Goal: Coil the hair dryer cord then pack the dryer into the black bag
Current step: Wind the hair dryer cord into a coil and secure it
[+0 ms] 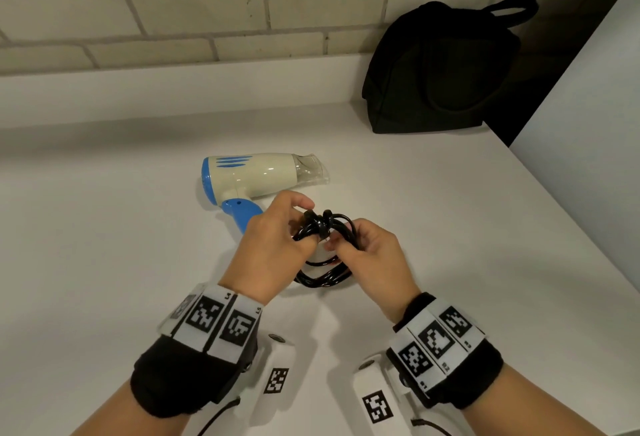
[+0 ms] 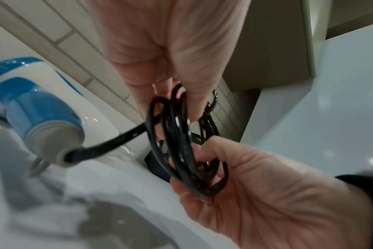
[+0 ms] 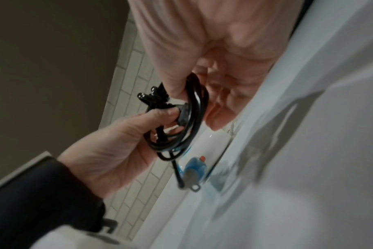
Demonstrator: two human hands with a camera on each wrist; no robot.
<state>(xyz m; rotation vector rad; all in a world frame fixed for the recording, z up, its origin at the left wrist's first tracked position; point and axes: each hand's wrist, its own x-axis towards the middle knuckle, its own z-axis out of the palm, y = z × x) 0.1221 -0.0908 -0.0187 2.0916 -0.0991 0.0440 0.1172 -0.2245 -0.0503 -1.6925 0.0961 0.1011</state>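
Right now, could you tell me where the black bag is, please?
In the head view, the black bag sits at the counter's far right corner against the tiled wall, beyond the hair dryer.

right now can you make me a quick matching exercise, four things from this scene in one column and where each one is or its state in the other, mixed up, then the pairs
Column one
1. hair dryer
2. black bag
3. cord
4. left hand

Column two
A. stands at the back right corner of the counter, against the tiled wall
B. bundled in black loops, held between both hands
C. lies on its side on the counter, clear nozzle pointing right
D. grips the coil opposite the right hand

Pairs: 1-C, 2-A, 3-B, 4-D
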